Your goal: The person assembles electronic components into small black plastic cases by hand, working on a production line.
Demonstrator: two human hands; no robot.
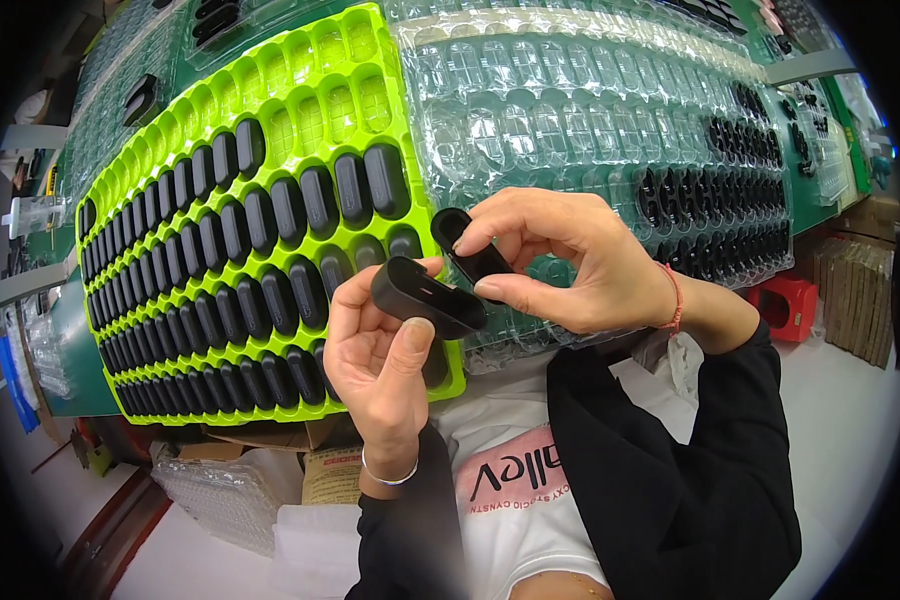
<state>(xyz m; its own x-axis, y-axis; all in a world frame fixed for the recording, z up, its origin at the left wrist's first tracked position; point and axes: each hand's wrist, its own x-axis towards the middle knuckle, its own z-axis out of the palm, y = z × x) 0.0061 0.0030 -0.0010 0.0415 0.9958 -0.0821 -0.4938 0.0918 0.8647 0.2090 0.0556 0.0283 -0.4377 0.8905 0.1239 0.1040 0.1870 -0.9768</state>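
Note:
My left hand [378,372] grips a hollow black oval shell [410,290], like half of a small earbud case, between thumb and fingers, its hollow showing. Just to its right, my right hand [570,265] pinches another black oval piece [458,235] with a recess, tilted toward the first. The two pieces are very close; I cannot tell whether they touch. Beneath and left of my hands lies a lime-green tray [407,110] with rows of oval pockets. Many pockets hold smooth black oval shells [318,200]; those in the far rows hold none.
Clear plastic trays [560,130] cover the green table to the right, with rows of black molded parts [710,195] at their right end. A red stool [782,308] and stacked brown boards [858,295] stand at the right. Clear packaging [220,495] is stacked below the table's left side.

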